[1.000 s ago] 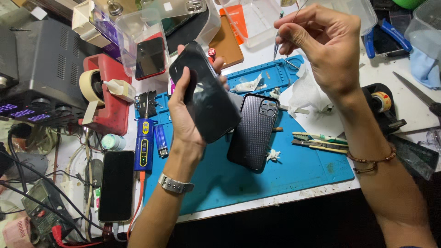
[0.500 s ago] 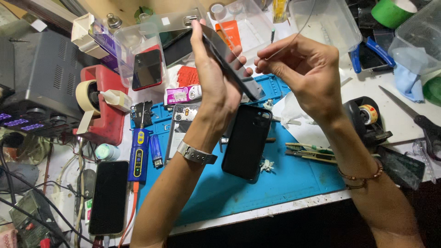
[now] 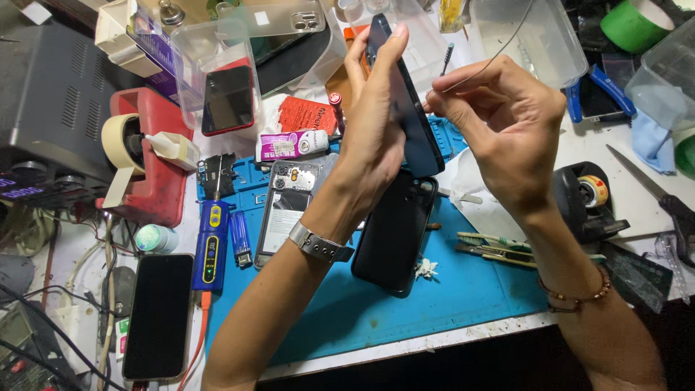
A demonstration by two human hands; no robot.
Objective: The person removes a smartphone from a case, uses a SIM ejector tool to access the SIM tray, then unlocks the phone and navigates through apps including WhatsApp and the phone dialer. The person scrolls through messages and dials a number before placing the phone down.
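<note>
One dark phone (image 3: 405,108) held edge-on in left hand (image 3: 373,137), right hand (image 3: 507,123) w/ thin tool (image 3: 447,58)

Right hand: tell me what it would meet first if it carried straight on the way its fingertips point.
The right hand pinches a thin wire and points left toward the dark phone held on edge in the left hand. It would probably meet that phone's edge first; the gap looks small, though depth is hard to judge.
</note>
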